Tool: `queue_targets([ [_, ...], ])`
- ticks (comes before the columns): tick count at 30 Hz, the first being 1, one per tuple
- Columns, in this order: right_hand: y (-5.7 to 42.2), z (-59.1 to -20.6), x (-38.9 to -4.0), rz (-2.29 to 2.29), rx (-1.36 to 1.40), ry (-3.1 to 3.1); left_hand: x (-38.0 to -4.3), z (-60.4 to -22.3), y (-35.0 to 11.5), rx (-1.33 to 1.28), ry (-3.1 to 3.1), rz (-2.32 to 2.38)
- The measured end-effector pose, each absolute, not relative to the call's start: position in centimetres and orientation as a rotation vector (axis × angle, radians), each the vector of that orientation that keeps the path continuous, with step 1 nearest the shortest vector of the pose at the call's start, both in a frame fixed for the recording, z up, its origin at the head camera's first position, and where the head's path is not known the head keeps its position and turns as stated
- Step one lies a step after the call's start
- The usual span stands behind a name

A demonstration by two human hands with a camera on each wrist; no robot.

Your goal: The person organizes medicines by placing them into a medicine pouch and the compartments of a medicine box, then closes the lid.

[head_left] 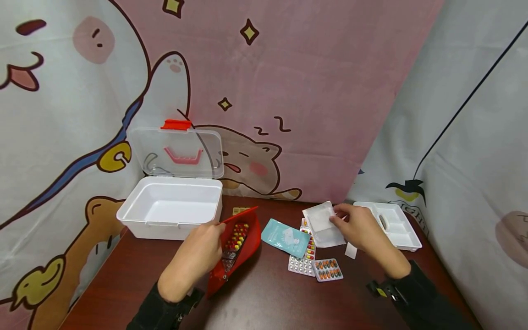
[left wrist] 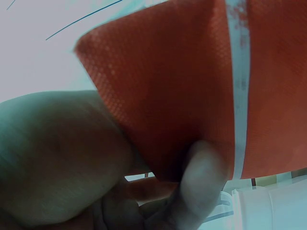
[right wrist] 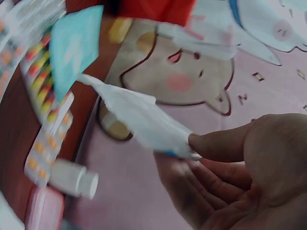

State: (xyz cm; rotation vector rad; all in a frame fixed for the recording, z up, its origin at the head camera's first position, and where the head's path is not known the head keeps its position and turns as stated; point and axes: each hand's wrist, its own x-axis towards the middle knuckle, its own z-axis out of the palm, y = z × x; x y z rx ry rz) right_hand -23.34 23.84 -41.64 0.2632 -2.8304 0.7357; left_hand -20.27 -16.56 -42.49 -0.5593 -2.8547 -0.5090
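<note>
My left hand (head_left: 204, 250) grips the edge of a red fabric pouch (head_left: 252, 231), which gapes towards me. Inside the pouch shows a blister pack of red and yellow capsules (head_left: 238, 236). The left wrist view has the thumb (left wrist: 204, 184) pressed on the red cloth beside a pale strip. Over on the right, my right hand (head_left: 359, 224) pinches a thin white packet (right wrist: 144, 120) between thumb and fingers. Below it in the head view lie a teal sachet (head_left: 284, 237) and several blister packs, one with orange and dark capsules (head_left: 327, 269).
A white box (head_left: 169, 231) with its clear lid raised stands at the back left. At the right sits a white compartment tray (head_left: 406, 229). The right wrist view also shows a small white bottle (right wrist: 67, 177) and a pink object (right wrist: 44, 211). A printed cloth hangs behind.
</note>
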Motion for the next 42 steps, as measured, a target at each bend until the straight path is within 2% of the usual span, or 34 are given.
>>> queue_targets([
  [11,17.3,-41.3,-23.8,1.367,0.296,-2.814,-20.4,-42.3,-16.6,-0.527,-2.874,-0.542],
  [24,9.4,-43.9,-25.0,1.650,0.203,-2.804,-20.4,-42.4,-16.5,-0.537,-2.865,-0.510],
  [35,7.7,-44.8,-25.9,1.886,0.016,-2.748,-20.4,-42.5,-16.4,-0.559,-2.860,-0.505],
  [42,6.2,-45.6,-25.6,1.900,0.031,-2.747,-20.5,-42.5,-16.0,-0.534,-2.852,-0.551],
])
